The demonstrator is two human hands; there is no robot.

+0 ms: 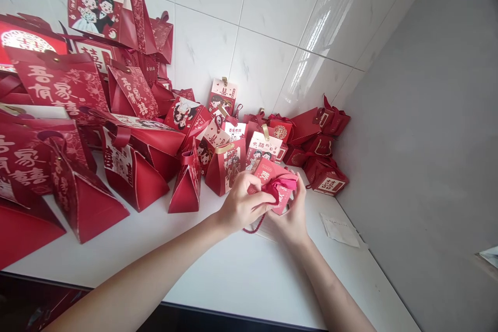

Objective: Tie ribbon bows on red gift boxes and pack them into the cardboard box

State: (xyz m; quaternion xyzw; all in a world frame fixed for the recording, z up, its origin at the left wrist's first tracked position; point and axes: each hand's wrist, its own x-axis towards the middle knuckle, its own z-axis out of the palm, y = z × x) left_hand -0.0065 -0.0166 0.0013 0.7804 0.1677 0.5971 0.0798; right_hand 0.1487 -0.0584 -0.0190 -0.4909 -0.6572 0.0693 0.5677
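Note:
My left hand (243,202) and my right hand (292,212) are both closed around a small red gift box (274,181) held just above the white counter (233,270). The left fingers pinch the box's dark red ribbon at its top. A red cord loop (254,225) hangs below the box between my wrists. The right hand cups the box from underneath and behind, its fingers partly hidden.
Many red wedding gift boxes and bags (128,166) crowd the counter's left and back, stacked against the white tiled wall (252,21). More small red boxes (324,176) sit in the corner. A slip of white paper (340,231) lies by the grey right wall.

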